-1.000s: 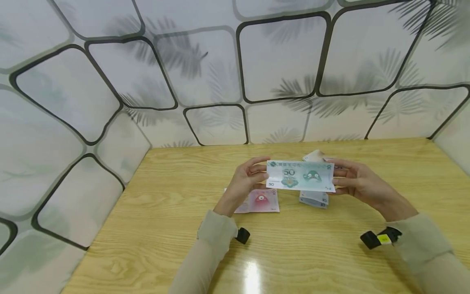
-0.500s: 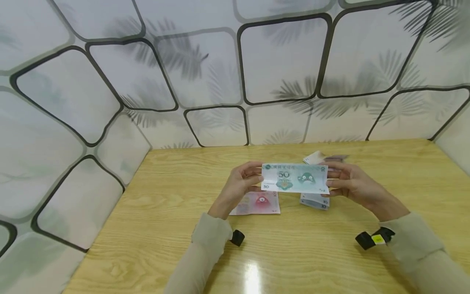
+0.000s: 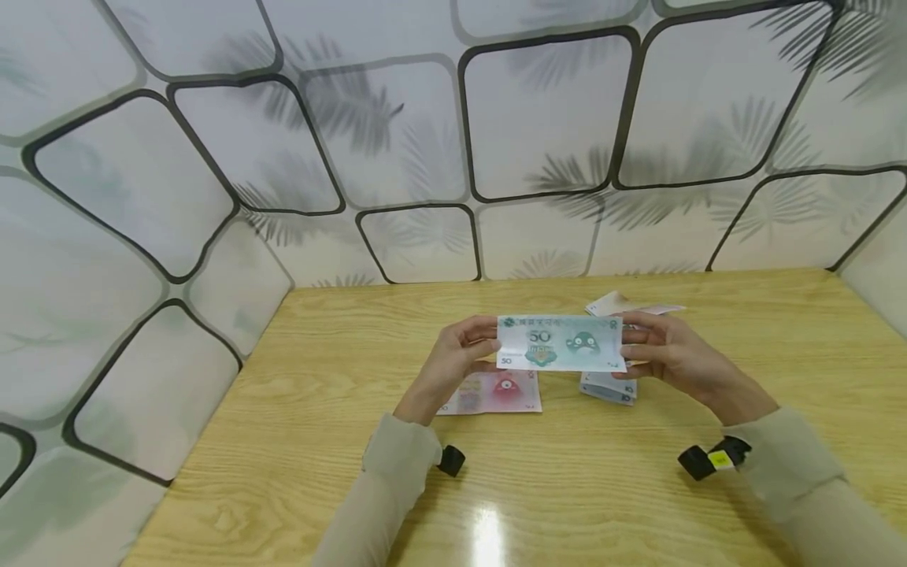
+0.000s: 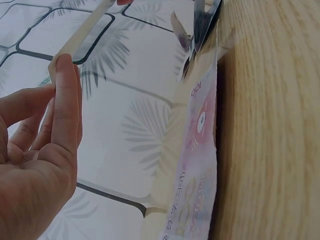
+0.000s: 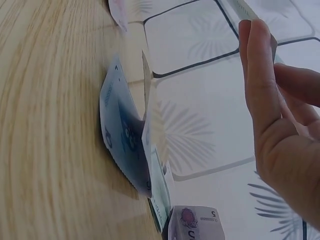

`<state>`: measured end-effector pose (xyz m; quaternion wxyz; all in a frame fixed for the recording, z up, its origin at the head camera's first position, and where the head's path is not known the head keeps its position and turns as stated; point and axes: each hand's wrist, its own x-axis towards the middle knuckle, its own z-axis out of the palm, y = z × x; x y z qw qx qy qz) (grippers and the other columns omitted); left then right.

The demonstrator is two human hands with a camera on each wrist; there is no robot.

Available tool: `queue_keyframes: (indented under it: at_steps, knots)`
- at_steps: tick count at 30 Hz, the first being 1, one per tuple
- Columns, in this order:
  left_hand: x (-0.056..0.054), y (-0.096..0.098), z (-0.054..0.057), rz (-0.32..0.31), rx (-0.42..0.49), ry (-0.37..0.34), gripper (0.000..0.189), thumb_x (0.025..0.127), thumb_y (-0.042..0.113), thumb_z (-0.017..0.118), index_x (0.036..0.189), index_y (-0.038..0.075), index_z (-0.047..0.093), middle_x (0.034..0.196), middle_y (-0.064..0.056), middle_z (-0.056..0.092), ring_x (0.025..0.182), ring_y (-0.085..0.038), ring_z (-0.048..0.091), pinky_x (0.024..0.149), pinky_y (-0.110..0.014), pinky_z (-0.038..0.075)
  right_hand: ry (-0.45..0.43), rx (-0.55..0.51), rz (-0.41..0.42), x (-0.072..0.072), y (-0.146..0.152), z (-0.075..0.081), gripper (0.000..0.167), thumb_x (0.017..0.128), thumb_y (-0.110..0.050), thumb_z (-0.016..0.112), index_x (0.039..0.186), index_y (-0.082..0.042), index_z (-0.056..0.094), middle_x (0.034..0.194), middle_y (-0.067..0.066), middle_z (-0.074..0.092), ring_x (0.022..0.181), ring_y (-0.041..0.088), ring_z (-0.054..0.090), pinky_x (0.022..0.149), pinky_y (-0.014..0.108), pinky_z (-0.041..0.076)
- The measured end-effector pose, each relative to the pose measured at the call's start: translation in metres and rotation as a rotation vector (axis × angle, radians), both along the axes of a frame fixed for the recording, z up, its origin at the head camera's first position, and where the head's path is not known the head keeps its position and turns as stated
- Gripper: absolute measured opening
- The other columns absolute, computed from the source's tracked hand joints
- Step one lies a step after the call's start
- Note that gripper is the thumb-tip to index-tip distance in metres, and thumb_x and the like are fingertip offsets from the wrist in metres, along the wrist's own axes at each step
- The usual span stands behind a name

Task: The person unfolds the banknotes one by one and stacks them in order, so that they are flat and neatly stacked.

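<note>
A green 50 play banknote (image 3: 560, 344) with a cartoon creature is stretched flat between my two hands above the table. My left hand (image 3: 453, 354) pinches its left end, thumb in front and fingers behind. At its right end my right hand (image 3: 669, 354) pinches it the same way. Below the left hand a pink 100 play banknote (image 3: 503, 394) lies on the table, its left part hidden by that hand. Behind the held note sits a loose pile of folded notes (image 3: 611, 387), partly covered. In the right wrist view a blue note (image 5: 122, 132) and a purple 5 note (image 5: 197, 224) stick up.
The wooden table (image 3: 319, 441) runs back to a patterned wall (image 3: 404, 142), and another wall stands at the left. A glare spot (image 3: 486, 535) shines near the front. Small black cameras (image 3: 697, 462) are strapped at both wrists.
Both hands have shifted left and slightly down with the green banknote held between them. More of the pile behind the right hand now shows. The pink note stays in place.
</note>
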<state>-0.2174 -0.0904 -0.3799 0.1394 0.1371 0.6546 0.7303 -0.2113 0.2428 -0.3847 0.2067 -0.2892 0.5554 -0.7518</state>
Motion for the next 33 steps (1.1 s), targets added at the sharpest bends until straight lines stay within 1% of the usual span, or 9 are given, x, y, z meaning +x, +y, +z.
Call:
queue_keyframes:
  at_steps: [2,6,8,13,16,22,25,29,33]
  knots:
    - [0.000,-0.001,-0.001,0.002,-0.010,0.001,0.034,0.101,-0.004,0.057,0.134,-0.010,0.055,0.113,-0.007,0.068,0.095,-0.014,0.065,0.082,-0.036,0.061,-0.003,0.009,-0.013,0.000,-0.002,-0.001,0.046,0.102,0.015,0.043,0.134,-0.014,0.057,0.123,0.012,0.067,0.108,0.027,0.068,0.084,0.041,0.060]
    - [0.000,-0.005,-0.002,0.021,-0.033,-0.003,0.034,0.101,-0.003,0.057,0.134,-0.009,0.057,0.111,-0.008,0.068,0.095,-0.014,0.065,0.081,-0.031,0.060,-0.014,0.042,-0.038,-0.001,-0.007,0.001,0.042,0.102,0.014,0.046,0.131,-0.013,0.060,0.120,0.012,0.069,0.106,0.026,0.069,0.083,0.041,0.060]
    - [0.000,-0.007,-0.002,0.031,-0.039,-0.006,0.033,0.100,-0.004,0.057,0.133,-0.010,0.058,0.110,-0.009,0.069,0.095,-0.014,0.065,0.083,-0.030,0.059,-0.025,0.040,-0.034,-0.002,-0.008,0.001,0.040,0.102,0.013,0.046,0.129,-0.012,0.061,0.119,0.012,0.069,0.106,0.026,0.069,0.083,0.040,0.060]
    - [0.000,-0.010,-0.001,0.040,-0.033,-0.020,0.033,0.100,-0.005,0.058,0.132,-0.011,0.058,0.112,-0.014,0.069,0.095,-0.016,0.067,0.086,-0.031,0.059,-0.075,0.019,-0.026,-0.002,-0.012,0.002,0.035,0.102,0.012,0.048,0.126,-0.009,0.062,0.117,0.012,0.070,0.106,0.025,0.070,0.085,0.038,0.060]
    - [0.000,-0.012,-0.001,0.046,-0.031,-0.032,0.033,0.099,-0.005,0.058,0.132,-0.011,0.059,0.114,-0.015,0.069,0.096,-0.016,0.067,0.086,-0.032,0.059,-0.100,0.025,-0.045,-0.001,-0.014,0.002,0.031,0.102,0.012,0.049,0.123,-0.007,0.061,0.115,0.013,0.071,0.105,0.025,0.070,0.085,0.039,0.060]
    - [-0.001,-0.017,-0.003,0.053,-0.028,-0.030,0.033,0.098,-0.006,0.058,0.131,-0.012,0.058,0.109,-0.011,0.070,0.095,-0.016,0.067,0.086,-0.032,0.059,-0.112,0.032,-0.058,-0.002,-0.017,0.001,0.028,0.102,0.010,0.051,0.122,-0.007,0.059,0.112,0.012,0.071,0.103,0.025,0.070,0.084,0.039,0.060]
    - [0.000,-0.020,-0.004,0.051,-0.026,-0.029,0.034,0.099,-0.007,0.058,0.132,-0.012,0.057,0.106,-0.007,0.070,0.093,-0.015,0.067,0.082,-0.029,0.059,-0.112,0.021,-0.053,-0.003,-0.020,-0.001,0.031,0.102,0.011,0.051,0.123,-0.009,0.061,0.111,0.012,0.071,0.102,0.025,0.070,0.083,0.038,0.060]
    - [0.001,-0.023,-0.005,0.063,-0.025,-0.038,0.036,0.099,-0.005,0.058,0.135,-0.010,0.056,0.105,-0.002,0.069,0.092,-0.012,0.064,0.076,-0.025,0.058,-0.111,0.031,-0.072,-0.003,-0.024,-0.002,0.031,0.101,0.010,0.052,0.122,-0.010,0.061,0.109,0.011,0.072,0.100,0.024,0.071,0.081,0.038,0.061]
    - [0.002,-0.025,-0.005,0.072,-0.011,-0.044,0.037,0.101,-0.005,0.057,0.137,-0.009,0.054,0.106,-0.001,0.068,0.093,-0.012,0.064,0.074,-0.026,0.058,-0.108,0.051,-0.077,-0.003,-0.027,-0.002,0.030,0.103,0.007,0.051,0.124,-0.011,0.061,0.111,0.012,0.071,0.100,0.026,0.072,0.082,0.040,0.061]
